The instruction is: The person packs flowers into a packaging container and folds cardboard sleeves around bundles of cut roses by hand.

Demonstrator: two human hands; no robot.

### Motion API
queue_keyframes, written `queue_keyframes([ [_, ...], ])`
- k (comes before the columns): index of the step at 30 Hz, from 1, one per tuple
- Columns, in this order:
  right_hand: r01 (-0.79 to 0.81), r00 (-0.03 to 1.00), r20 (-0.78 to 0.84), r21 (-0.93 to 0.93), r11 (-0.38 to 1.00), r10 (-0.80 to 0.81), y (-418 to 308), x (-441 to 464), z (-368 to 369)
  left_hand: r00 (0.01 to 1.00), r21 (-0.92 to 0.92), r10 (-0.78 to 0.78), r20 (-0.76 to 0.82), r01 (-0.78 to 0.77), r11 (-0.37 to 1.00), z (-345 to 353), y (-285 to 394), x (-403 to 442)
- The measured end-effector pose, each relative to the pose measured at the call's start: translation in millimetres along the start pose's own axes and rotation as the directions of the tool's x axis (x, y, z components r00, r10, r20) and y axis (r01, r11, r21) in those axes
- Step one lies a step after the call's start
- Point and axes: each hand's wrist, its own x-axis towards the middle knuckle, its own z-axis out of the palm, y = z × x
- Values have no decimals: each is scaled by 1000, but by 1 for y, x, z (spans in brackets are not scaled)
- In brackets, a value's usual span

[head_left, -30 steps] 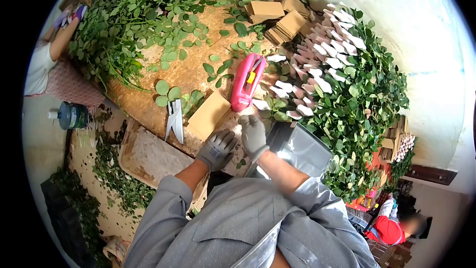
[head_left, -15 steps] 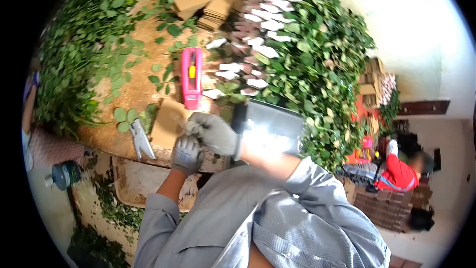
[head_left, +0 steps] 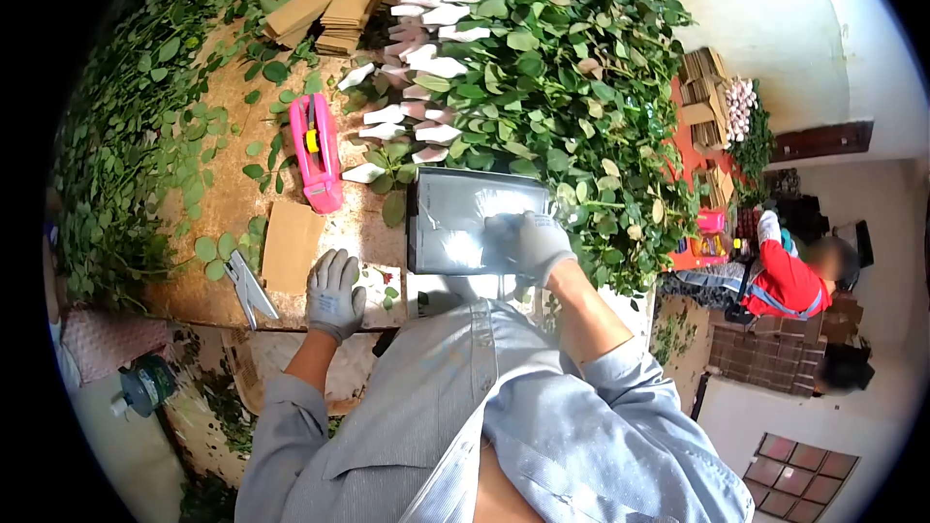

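My left hand [head_left: 336, 296], in a grey glove, rests at the table's front edge by a flat cardboard piece [head_left: 292, 246]; its fingers point away from me and nothing shows in them. My right hand [head_left: 540, 246], gloved too, is over a dark box with a shiny plastic surface [head_left: 455, 223]. Its fingertips blur into the glare, so what they hold, if anything, is hidden. Left of the cardboard lies a silver stapler-like tool [head_left: 249, 289]. A pink tape dispenser [head_left: 316, 157] with a yellow part lies beyond the cardboard.
Leafy stems [head_left: 572, 87] with white-wrapped heads [head_left: 438, 67] are heaped at the right. More greenery [head_left: 116, 155] covers the left. Cardboard stacks [head_left: 347, 13] lie at the back. A person in red [head_left: 783, 276] is at the far right. A water bottle [head_left: 147, 385] stands lower left.
The view has turned right. My right hand has left the spot beside my left hand and moved right onto the dark box. My left hand stays near the cardboard.
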Motion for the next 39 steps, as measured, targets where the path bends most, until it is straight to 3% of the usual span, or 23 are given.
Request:
queue_keyframes([
  [1, -241, 966, 109, 74, 968, 233, -1, -6, -11, 1000, -4, 1, 8, -1, 1000, 2, -2, 0],
  [4, -284, 951, 148, 70, 956, 271, 17, -39, -26, 1000, -13, 15, -27, -16, 1000, 2, -2, 1],
  [5, -242, 968, 111, 198, 950, 223, 37, -43, -8, 999, -39, 22, -35, -23, 999, -2, 0, 1],
  [6, -239, 968, 122, 194, 951, 219, 31, -43, -11, 1000, -42, 10, -29, -11, 999, -4, 2, -1],
  [8, -145, 985, -78, 142, 979, 157, 10, -41, -19, 999, -33, 15, -29, -16, 999, -6, 3, 2],
  [9, -16, 979, -191, 295, 955, 75, 4, -32, -14, 1000, -35, 12, -29, -13, 999, -4, 2, 2],
  [10, 163, 931, -359, 226, 961, -73, -2, -17, -8, 998, -35, 23, -52, -25, 999, 0, 0, 2],
  [12, 255, 897, -412, 181, 950, -162, -17, 15, -6, 997, -30, 24, -70, -26, 999, 1, -2, -1],
  [14, 80, 956, -289, 115, 990, -44, -27, 49, -1, 999, -49, 12, -50, -14, 999, -5, 2, 2],
  [16, 295, 896, -382, 136, 946, -225, -50, 72, -11, 998, -65, 18, -67, -23, 998, -8, 3, 5],
  [20, 535, 782, -450, 128, 835, -432, -120, 104, -22, 995, -110, -53, -80, 44, 993, -13, 12, 7],
  [22, 532, 821, -377, 234, 814, -428, -144, 135, -2, 985, -223, -120, -126, 90, 971, -21, 23, 10],
  [26, 196, 976, 2, 419, 887, -217, -177, 199, 48, 960, -295, -178, -217, 110, 949, -45, 42, 9],
  [27, 200, 974, 13, 422, 884, -226, -181, 209, 60, 946, -319, -189, -265, 99, 943, -50, 45, 8],
  [29, 52, 989, 117, 321, 946, -95, -192, 218, 82, 930, -346, -232, -284, 126, 930, -63, 47, 10],
  [30, 35, 995, 79, 318, 947, -63, -195, 215, 89, 916, -372, -258, -307, 134, 918, -70, 46, 11],
  [32, 127, 976, -205, 263, 956, -74, -195, 218, 121, 895, -465, -317, -313, 147, 873, -83, 39, 19],
  [34, 234, 890, -448, 289, 928, -85, -210, 185, 105, 873, -556, -367, -322, 139, 819, -82, 31, 26],
  [36, 453, 819, -526, 344, 823, -231, -215, 152, 92, 762, -825, -598, -247, 158, 542, -70, 21, 31],
  [38, 503, 813, -506, 364, 784, -287, -208, 113, 102, 765, -761, -600, -234, 240, 602, -80, 7, 38],
  [39, 360, 931, -286, 632, 686, -225, -205, 91, 102, 730, -816, -645, -226, 220, 534, -76, 0, 43],
])
